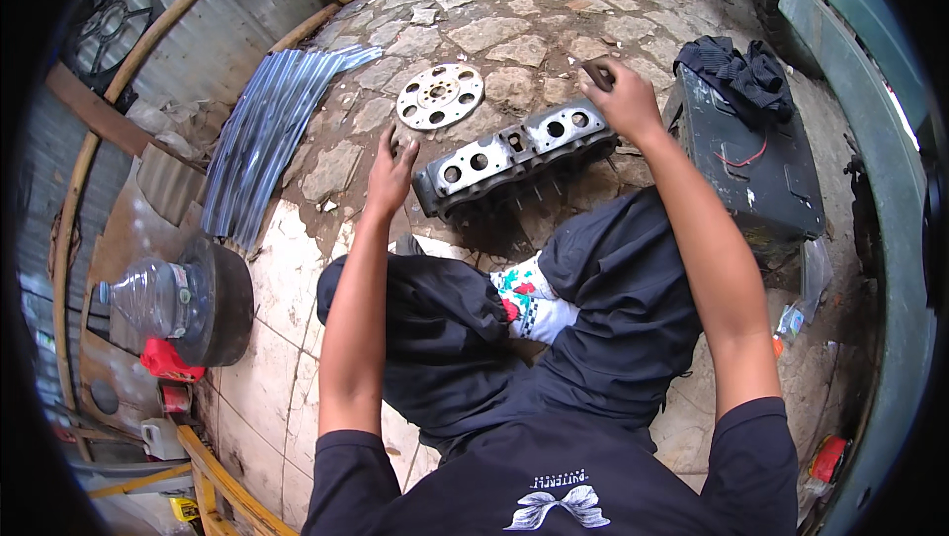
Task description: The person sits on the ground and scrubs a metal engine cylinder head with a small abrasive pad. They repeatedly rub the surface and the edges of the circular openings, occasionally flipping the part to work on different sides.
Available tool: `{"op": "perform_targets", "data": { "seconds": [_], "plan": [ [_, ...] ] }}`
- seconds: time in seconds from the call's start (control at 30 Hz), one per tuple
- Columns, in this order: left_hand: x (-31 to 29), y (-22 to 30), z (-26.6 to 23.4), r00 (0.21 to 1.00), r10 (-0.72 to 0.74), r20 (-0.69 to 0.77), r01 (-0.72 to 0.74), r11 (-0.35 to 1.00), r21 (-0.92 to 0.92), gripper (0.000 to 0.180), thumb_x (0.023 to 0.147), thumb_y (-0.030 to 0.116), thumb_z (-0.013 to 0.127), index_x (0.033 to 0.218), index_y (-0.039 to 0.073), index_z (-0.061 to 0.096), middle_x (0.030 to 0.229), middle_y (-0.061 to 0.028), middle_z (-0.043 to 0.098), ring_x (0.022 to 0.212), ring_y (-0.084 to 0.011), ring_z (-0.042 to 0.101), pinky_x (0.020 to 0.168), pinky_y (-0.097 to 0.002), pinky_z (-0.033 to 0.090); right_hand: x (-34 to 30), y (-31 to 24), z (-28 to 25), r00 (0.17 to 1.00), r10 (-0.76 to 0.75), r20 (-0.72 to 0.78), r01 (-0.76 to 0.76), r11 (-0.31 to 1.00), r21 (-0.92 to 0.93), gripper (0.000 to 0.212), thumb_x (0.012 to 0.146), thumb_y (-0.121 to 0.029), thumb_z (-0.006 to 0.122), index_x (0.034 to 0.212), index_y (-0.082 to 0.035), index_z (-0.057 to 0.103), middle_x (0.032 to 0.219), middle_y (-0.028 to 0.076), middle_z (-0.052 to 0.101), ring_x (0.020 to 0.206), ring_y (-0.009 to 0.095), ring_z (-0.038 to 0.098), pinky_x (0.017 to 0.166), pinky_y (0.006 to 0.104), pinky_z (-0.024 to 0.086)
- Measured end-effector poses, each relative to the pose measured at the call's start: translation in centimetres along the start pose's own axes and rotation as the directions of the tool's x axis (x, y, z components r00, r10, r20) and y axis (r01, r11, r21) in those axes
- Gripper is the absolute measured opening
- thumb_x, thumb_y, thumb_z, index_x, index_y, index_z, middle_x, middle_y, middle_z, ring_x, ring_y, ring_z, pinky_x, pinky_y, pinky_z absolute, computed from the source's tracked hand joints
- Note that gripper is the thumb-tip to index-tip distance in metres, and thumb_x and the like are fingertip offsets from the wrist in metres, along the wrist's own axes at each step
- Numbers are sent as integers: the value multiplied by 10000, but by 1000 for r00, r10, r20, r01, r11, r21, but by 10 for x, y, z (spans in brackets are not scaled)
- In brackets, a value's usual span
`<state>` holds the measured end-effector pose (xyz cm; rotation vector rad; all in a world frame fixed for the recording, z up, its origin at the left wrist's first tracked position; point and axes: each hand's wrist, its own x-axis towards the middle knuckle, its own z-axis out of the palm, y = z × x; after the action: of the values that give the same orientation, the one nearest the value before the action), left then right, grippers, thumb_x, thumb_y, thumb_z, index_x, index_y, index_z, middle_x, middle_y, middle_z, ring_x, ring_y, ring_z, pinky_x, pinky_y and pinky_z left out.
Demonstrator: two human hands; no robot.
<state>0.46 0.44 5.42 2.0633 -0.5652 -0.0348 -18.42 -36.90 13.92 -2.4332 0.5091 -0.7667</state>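
Engine head (509, 163), one: lay on the stone floor (486, 35), holes uppermost. Left hand (388, 178), one: fingers curled near the head's left end; whether they gripped anything was unclear. Right hand (629, 101), one: pinched a dark piece (597, 75) at the right end. Disc (438, 94), one: lay flat beyond.

Smooth metal cylinder head (502, 159), matt dark block (597, 75), glossy corrugated metal sheet (269, 135), rough stone paving (484, 34)

Corrugated metal wall (247, 4) left; stone paving (491, 34) ahead; pale tiles (265, 383) nearer.
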Motion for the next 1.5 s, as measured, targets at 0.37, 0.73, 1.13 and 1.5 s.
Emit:
{"op": "perform_targets", "data": {
  "seconds": [0.37,0.73,1.13,1.5],
  "plan": [
    [7,-73,47,951,-307,-48,307,952,-7,720,1092,643,538,1122,-13,837,954,-203,813,904,-265,764,882,-403,553,-5,85,96,948,160,-273,-144,987,77,460,986,-380,803,1271,-50,656,1149,220,769,1073,432,741,931,478,563],
    [7,-63,57,986,-140,-90,150,981,124,633,1055,516,711,851,-81,769,532,-139,470,540,-139,415,551,-402,417,24,88,98,973,224,50,-219,972,-88,496,933,-396,810,1281,-77,656,1127,232,784,1097,454,739,942,545,558],
    [-31,-57,56,991,-24,-133,42,990,137,462,1094,445,654,956,65,878,640,-182,708,581,-242,709,604,-377,518,-5,57,72,956,289,-57,-291,956,-26,389,891,-290,836,1151,-27,719,1042,234,784,1010,447,755,889,509,569],
    [-31,-26,45,911,-393,126,369,912,181,519,1075,467,664,969,-18,815,864,-221,763,833,-335,732,797,-433,550,-40,54,61,887,424,-181,-431,902,4,346,922,-292,828,1128,-31,732,989,198,794,953,384,787,883,457,582]
  ]
}}
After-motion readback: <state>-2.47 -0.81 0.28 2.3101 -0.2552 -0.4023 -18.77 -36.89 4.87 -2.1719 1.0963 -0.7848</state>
